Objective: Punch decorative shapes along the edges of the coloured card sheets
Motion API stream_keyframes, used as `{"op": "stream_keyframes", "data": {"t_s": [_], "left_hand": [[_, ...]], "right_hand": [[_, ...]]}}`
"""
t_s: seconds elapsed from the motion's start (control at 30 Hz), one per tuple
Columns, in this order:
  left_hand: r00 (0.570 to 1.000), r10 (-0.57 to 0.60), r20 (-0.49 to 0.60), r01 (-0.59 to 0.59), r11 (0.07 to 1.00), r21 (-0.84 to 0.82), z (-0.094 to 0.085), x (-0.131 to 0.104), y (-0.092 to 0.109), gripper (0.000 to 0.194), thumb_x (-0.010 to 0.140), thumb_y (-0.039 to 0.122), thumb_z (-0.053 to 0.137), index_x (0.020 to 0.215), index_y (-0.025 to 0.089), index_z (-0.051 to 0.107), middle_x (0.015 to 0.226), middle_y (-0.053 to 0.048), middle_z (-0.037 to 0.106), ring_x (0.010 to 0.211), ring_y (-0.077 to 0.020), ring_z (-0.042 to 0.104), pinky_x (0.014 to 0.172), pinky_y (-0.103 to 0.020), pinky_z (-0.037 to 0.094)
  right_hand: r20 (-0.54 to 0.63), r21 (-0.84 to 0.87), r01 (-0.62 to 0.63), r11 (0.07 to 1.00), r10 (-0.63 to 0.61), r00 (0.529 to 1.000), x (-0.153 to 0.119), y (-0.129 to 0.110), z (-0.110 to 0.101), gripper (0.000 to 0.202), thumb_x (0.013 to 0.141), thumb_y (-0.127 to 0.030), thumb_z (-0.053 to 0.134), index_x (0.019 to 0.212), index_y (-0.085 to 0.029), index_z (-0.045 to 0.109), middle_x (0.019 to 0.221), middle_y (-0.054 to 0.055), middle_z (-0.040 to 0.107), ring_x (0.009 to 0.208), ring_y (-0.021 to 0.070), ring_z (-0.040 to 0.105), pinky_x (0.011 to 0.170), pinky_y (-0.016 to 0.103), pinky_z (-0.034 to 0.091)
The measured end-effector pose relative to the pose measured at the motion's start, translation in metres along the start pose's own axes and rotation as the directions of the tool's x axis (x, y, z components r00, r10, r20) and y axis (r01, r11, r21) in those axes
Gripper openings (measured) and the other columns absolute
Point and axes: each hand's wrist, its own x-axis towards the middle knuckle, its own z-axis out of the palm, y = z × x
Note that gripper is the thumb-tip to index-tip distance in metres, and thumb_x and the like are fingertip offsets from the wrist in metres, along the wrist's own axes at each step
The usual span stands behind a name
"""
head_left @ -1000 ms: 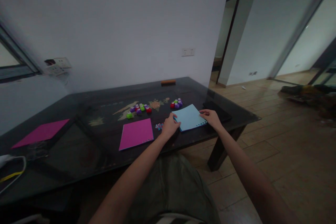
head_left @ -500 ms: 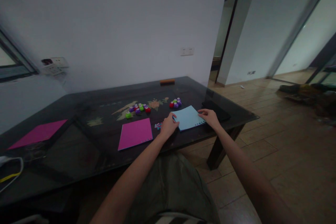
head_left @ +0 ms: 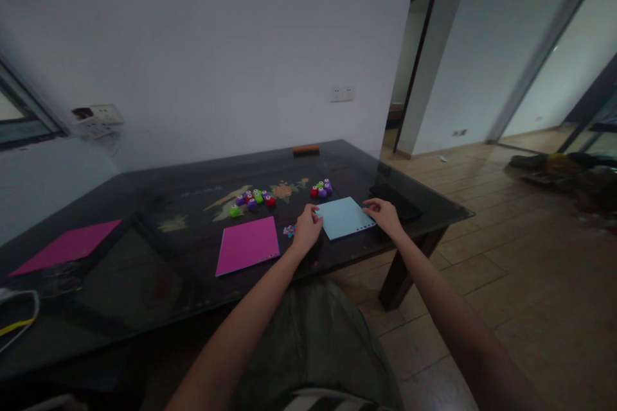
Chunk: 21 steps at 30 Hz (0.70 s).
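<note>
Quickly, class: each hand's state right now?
Left hand: curled at left edge of light-blue punched paper; grip can't be told.
Right hand: curled at its right edge; grip can't be told.

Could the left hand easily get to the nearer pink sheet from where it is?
Probably yes: the left hand sits just right of the nearer pink sheet, and nothing tall stands between them, only some small colourful bits low on the table.

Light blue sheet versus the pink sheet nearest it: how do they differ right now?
The light blue sheet is pale; the pink sheet is vivid. The light blue sheet lies between the left hand and right hand; the pink sheet lies left of both, untouched. Both lie on the dark table with hole-like marks along the near edge.
</note>
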Motion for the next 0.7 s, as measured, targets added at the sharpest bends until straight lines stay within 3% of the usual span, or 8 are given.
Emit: {"op": "stream_keyframes", "data": {"t_s": [0.13, 0.23, 0.4, 0.7], "left_hand": [[0.983, -0.174, -0.061, 0.143, 0.928, -0.345, 0.000, 0.009, -0.008, 0.028, 0.076, 0.008, 0.052, 0.101, 0.016, 0.046, 0.104, -0.009, 0.059, 0.088, -0.0131, 0.061, 0.076, -0.025, 0.048], [0.967, -0.254, -0.034, 0.209, 0.858, -0.469, -0.002, 0.009, -0.008, 0.032, 0.076, 0.009, 0.053, 0.106, 0.016, 0.044, 0.120, -0.014, 0.053, 0.095, -0.0142, 0.060, 0.079, -0.027, 0.049], [0.962, -0.268, 0.047, 0.247, 0.789, -0.563, -0.003, 0.005, -0.002, 0.036, 0.077, 0.013, 0.056, 0.110, 0.017, 0.042, 0.127, -0.016, 0.049, 0.095, -0.0147, 0.060, 0.082, -0.030, 0.049], [0.965, -0.249, 0.082, 0.250, 0.785, -0.566, -0.003, 0.003, 0.006, 0.037, 0.079, 0.016, 0.056, 0.112, 0.016, 0.042, 0.132, -0.018, 0.045, 0.102, -0.0176, 0.059, 0.082, -0.030, 0.051]], "right_hand": [[-0.021, 0.029, 0.024, 0.999, -0.023, 1.000, 0.000, -0.001, 0.000, 0.023, 0.072, -0.027, 0.058, 0.090, -0.016, 0.068, 0.073, 0.004, 0.066, 0.068, 0.0166, 0.060, 0.067, 0.029, 0.046], [0.010, 0.074, 0.029, 0.997, -0.030, 1.000, 0.000, -0.001, 0.001, 0.021, 0.073, -0.021, 0.057, 0.092, -0.016, 0.066, 0.082, 0.006, 0.069, 0.077, 0.0173, 0.064, 0.075, 0.030, 0.048], [0.091, 0.161, 0.016, 0.987, -0.030, 0.995, 0.001, 0.000, 0.003, 0.025, 0.074, -0.013, 0.056, 0.097, -0.015, 0.064, 0.094, 0.009, 0.070, 0.088, 0.0176, 0.066, 0.084, 0.032, 0.048], [0.121, 0.211, 0.002, 0.977, -0.028, 0.992, -0.001, -0.004, 0.001, 0.024, 0.073, -0.011, 0.055, 0.094, -0.016, 0.064, 0.093, 0.008, 0.070, 0.088, 0.0179, 0.066, 0.085, 0.033, 0.048]]}}
